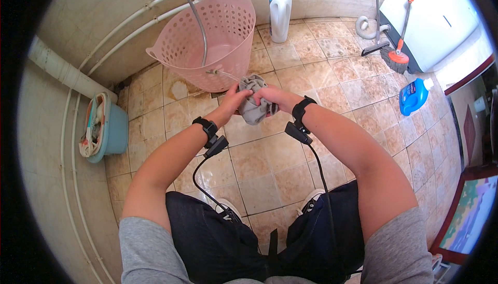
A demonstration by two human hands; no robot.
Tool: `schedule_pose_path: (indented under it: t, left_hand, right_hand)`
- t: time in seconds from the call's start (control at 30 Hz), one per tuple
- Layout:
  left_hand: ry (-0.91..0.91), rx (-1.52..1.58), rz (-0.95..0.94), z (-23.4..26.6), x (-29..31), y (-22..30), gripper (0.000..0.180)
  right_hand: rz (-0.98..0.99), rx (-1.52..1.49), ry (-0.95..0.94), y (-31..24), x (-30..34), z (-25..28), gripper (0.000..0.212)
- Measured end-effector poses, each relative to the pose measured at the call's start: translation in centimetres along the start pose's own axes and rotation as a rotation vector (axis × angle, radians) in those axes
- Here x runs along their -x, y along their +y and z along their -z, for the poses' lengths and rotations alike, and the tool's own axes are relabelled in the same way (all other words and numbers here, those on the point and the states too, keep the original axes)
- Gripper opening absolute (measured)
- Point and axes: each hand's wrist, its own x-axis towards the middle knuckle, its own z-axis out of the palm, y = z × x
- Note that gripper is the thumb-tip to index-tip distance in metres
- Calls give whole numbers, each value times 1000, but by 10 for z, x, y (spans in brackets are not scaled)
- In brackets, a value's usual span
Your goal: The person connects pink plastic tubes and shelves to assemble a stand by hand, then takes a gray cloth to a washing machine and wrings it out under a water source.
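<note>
A crumpled grey-beige cloth (252, 110) is bunched between my two hands, above the tiled floor. My left hand (233, 100) grips its left side, thumb on top. From the right, my right hand (277, 97) closes round the other side, its thumb bent over the folds. Just beyond the cloth, a small tap-like nozzle (211, 71) sits in front of the pink basket (228, 30). A thin clear streak, seemingly water, runs from that nozzle toward the cloth.
A grey metal pipe (195, 14) comes down across the basket. Behind stands a white bottle (280, 17). On the left is a blue bucket (115, 131) with cloths. To the right are a blue bottle (413, 97), an orange-handled brush (397, 58), a squeegee (374, 48) and a white appliance (430, 19).
</note>
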Motion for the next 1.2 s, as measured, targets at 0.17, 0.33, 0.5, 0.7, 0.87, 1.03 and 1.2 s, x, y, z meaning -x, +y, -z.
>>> schedule_pose_path:
  t: [0.17, 0.33, 0.5, 0.7, 0.87, 1.03, 1.2]
  left_hand:
    - [-32, 64, 37, 5, 5, 5, 63]
    - [19, 16, -22, -16, 18, 25, 81]
    - [220, 7, -79, -24, 3, 13, 92]
    - [448, 175, -360, -44, -5, 5, 67]
    - [529, 96, -413, -49, -21, 5, 61]
    - [575, 8, -315, -31, -36, -6, 54]
    - [659, 84, -337, -12, -46, -24, 50]
  right_hand:
    - [-65, 20, 5, -3, 2, -3, 37]
    - [139, 182, 60, 4, 10, -13, 34]
    - [359, 302, 193, 9, -11, -24, 38]
    - [563, 338, 401, 3, -18, -26, 36]
    - [538, 455, 483, 0, -27, -15, 36]
    - [517, 478, 305, -4, -26, -12, 58]
    - [282, 110, 262, -11, -1, -18, 99]
